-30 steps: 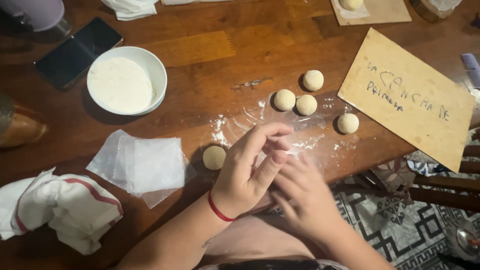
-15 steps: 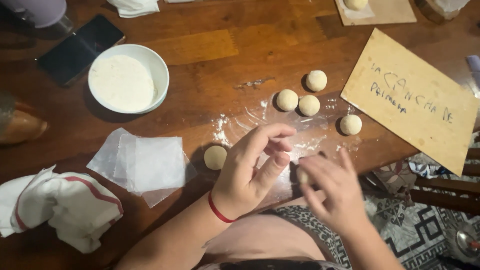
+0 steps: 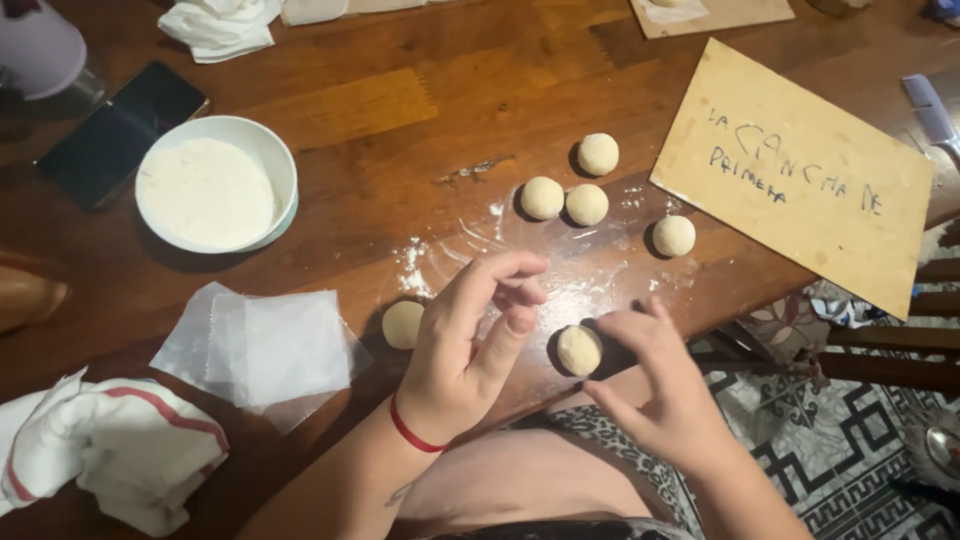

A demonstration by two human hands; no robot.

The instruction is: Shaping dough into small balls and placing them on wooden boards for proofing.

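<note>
A dough ball [image 3: 579, 350], cupped between both palms a second ago, is now set on the floured table [image 3: 560, 60] near its front edge. The right hand [image 3: 665, 395] is opened, its fingertips still touching the ball. The left hand [image 3: 470, 345] is lifted clear, fingers loosely curled, empty. Five more balls are laid nearby, so another one appears shaped.

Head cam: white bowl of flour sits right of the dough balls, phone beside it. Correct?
Not quite. In the head view the white bowl of flour sits left of the dough balls, not right. The phone is beside it, as you said.
</note>
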